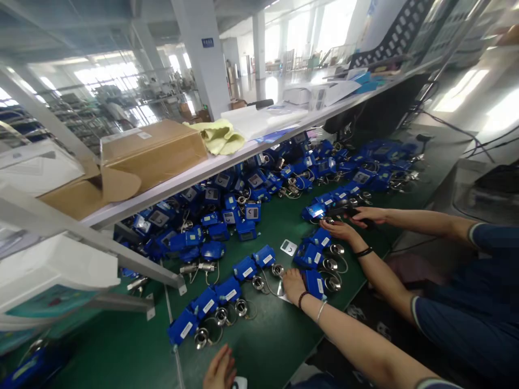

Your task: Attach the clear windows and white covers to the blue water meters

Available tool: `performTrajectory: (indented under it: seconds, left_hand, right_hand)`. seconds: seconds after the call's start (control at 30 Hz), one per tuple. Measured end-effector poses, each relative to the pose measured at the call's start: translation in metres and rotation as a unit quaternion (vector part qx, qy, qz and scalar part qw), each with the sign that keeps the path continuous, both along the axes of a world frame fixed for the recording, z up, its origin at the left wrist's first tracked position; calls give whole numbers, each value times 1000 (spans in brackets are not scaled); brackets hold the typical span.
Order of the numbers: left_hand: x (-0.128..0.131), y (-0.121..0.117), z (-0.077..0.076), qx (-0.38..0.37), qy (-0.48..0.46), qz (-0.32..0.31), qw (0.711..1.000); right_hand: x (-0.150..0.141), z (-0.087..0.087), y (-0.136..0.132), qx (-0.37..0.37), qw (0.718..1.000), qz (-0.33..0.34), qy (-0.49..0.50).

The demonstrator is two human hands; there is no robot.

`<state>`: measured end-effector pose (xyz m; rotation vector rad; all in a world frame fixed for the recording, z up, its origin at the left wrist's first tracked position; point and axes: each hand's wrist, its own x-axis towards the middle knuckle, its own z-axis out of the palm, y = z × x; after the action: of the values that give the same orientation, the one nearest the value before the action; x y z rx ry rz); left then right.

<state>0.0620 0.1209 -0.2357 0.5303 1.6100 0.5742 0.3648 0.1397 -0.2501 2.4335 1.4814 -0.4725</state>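
My left hand [221, 369] is at the bottom edge, fingers loosely curled, with a white label plate [240, 383] at its lower right that it appears to hold; the frame cuts off part of both. My right hand [293, 285], wearing a beaded bracelet and a bangle, bends its fingers over another pale label plate [284, 293] on the green table. Just right of that hand sits a blue boxed meter [313, 283] with a round metal fitting. A loose label plate [288, 247] with a grey window lies behind it. Blue meters [230, 290] form a slanting row to the left.
A co-worker's hands [343, 231] hold a dark tool [365, 220] at a blue meter on the right. Many blue meters [219, 232] are heaped behind, under a shelf [170, 186] bearing a cardboard box [156, 146] and yellow cloth [221, 136]. A metal shelf leg [150, 265] stands left.
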Motion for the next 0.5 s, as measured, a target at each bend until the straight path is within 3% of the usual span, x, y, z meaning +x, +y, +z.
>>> performTrajectory:
  seconds: [0.07, 0.3, 0.4, 0.5]
  left_hand:
    - [17, -6, 1, 4, -57, -5, 998]
    - [63, -31, 27, 42, -32, -74, 996]
    - [67, -35, 30, 54, 3, -115, 992]
    - [69, -38, 36, 70, 13, -140, 988]
  right_hand:
    - [0, 1, -1, -7, 1000, 15, 12]
    - [1, 10, -3, -25, 995, 27, 90]
    - [-3, 23, -6, -7, 993, 7, 120]
    - [-11, 47, -15, 34, 985, -14, 166]
